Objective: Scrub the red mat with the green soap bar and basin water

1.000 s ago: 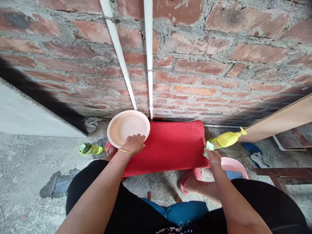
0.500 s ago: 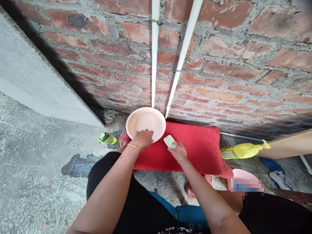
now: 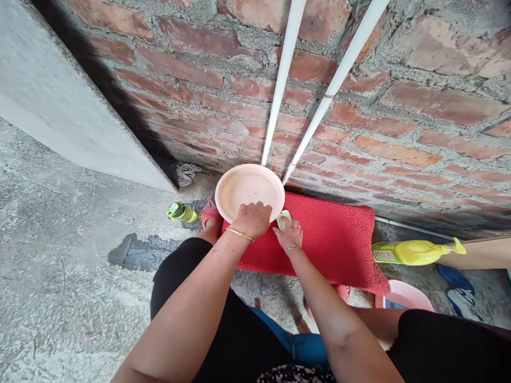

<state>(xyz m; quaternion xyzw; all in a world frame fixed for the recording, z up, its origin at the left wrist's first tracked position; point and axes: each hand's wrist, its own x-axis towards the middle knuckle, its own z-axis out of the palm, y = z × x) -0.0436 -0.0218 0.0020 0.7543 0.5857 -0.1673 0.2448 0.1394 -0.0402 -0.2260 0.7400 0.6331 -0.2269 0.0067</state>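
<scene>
A pale pink basin (image 3: 249, 178) with a little water and dark specks in it stands at the near left of the red cushion top (image 3: 327, 234). My left hand (image 3: 254, 218), a gold bracelet on its wrist, is over the basin's near rim with its fingers curled down; whatever they hold is hidden. Right of the basin, my right hand (image 3: 291, 234) grips a flat, pale green phone case (image 3: 284, 219) with rounded corners, tilted above the red fabric. Its lower part is covered by my fingers.
A yellow pump bottle (image 3: 415, 252) lies at the cushion's right end. Below it is a second pink basin (image 3: 411, 295). A green bottle (image 3: 181, 212) is on the concrete floor at left. Two white pipes (image 3: 285, 69) run down the brick wall (image 3: 191, 80).
The view has shifted, and things appear further right. My right hand has brought the pale green case closer to the basin and tilted it. My left hand stays over the basin's near rim.
</scene>
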